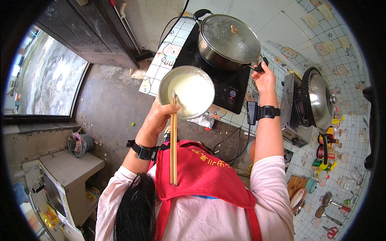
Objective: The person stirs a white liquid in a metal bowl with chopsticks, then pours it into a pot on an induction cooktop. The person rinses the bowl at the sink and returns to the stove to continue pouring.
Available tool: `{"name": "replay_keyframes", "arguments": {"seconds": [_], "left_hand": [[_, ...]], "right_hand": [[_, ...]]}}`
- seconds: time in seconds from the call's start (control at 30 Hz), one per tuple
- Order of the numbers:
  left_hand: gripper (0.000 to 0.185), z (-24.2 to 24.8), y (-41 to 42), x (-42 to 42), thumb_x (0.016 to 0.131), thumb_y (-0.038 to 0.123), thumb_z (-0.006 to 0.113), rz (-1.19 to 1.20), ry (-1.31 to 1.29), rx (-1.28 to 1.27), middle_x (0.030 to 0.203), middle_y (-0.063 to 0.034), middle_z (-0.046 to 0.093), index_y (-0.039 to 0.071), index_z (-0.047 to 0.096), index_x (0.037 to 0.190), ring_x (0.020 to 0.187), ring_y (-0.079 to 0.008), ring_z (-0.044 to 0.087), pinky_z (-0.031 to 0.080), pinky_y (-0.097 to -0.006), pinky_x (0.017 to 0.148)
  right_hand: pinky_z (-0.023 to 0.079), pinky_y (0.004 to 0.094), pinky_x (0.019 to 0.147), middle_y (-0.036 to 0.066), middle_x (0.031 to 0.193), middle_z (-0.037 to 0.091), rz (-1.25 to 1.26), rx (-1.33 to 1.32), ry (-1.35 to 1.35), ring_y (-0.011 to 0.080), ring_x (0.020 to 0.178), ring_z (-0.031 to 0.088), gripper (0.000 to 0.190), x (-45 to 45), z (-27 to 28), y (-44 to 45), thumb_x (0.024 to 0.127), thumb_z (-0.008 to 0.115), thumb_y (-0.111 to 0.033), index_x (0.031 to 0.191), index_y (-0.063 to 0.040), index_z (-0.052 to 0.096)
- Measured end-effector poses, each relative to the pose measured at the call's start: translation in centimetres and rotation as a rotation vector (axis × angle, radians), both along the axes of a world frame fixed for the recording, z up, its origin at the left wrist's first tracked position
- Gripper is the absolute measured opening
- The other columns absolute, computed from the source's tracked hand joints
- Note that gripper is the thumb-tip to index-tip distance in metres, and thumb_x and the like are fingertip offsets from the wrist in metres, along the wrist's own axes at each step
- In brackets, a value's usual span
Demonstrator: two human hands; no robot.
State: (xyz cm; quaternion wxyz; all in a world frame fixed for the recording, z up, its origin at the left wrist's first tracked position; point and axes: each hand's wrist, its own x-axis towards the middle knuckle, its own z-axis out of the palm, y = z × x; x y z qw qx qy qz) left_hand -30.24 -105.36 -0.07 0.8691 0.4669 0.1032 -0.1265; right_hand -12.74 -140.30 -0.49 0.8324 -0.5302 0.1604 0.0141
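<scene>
My left hand (159, 116) grips the near rim of a metal bowl (208, 81) that holds a pale, creamy liquid (193, 90). Its thumb presses a pair of wooden chopsticks (174, 144) against the rim, their upper tips in the bowl. My right hand (265, 79) is at the black side handle (262, 65) of a steel pot, its fingers closed around it. The pot (208, 54) stands on a black induction cooktop (221, 87). A glass lid (223, 39) with a steamed-up or wet surface covers the pot.
To the right, a lidded wok (321, 99) sits on a gas stove (292, 120). Sauce bottles (328, 150), a wooden cutting board (297, 185), ladles (328, 200) and red-handled scissors (331, 232) line the right counter. Cables (238, 147) hang below the cooktop. A bucket (83, 144) stands at left.
</scene>
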Motion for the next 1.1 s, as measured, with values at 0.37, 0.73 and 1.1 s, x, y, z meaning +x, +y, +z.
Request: {"name": "replay_keyframes", "arguments": {"seconds": [0.37,0.73,1.1], "left_hand": [[0.065,0.25,-0.05,-0.14,0.064,0.007,0.066,-0.005,0.000,-0.012,0.096,-0.0023,0.049,0.007,0.040,0.123,0.082,-0.0114,0.050,0.042,-0.0243,0.068],[0.064,-0.01,0.05,0.05,0.065,0.006,0.065,-0.018,0.000,-0.009,0.095,-0.0012,0.049,0.008,0.041,0.124,0.081,-0.0109,0.050,0.042,-0.0238,0.067],[0.064,-0.20,-0.25,0.42,0.064,0.007,0.067,-0.072,0.022,-0.010,0.095,-0.0005,0.049,0.008,0.041,0.123,0.081,-0.0101,0.050,0.042,-0.0228,0.065]], "right_hand": [[0.051,0.0320,0.047,0.010,0.066,0.060,-0.001,-0.011,0.016,0.0181,0.048,0.057,0.033,0.10,0.11,-0.25,0.085,0.061,-0.030,0.078,0.002,0.059],[0.051,0.0326,0.048,0.009,0.062,0.058,-0.009,-0.017,-0.010,0.0179,0.048,0.056,0.033,-0.12,0.26,0.08,0.086,0.059,-0.029,0.078,0.002,0.058],[0.051,0.0312,0.051,0.011,0.075,0.061,-0.005,-0.157,0.046,0.0188,0.052,0.059,0.036,-0.25,0.56,-0.20,0.087,0.057,-0.035,0.091,0.001,0.058]]}}
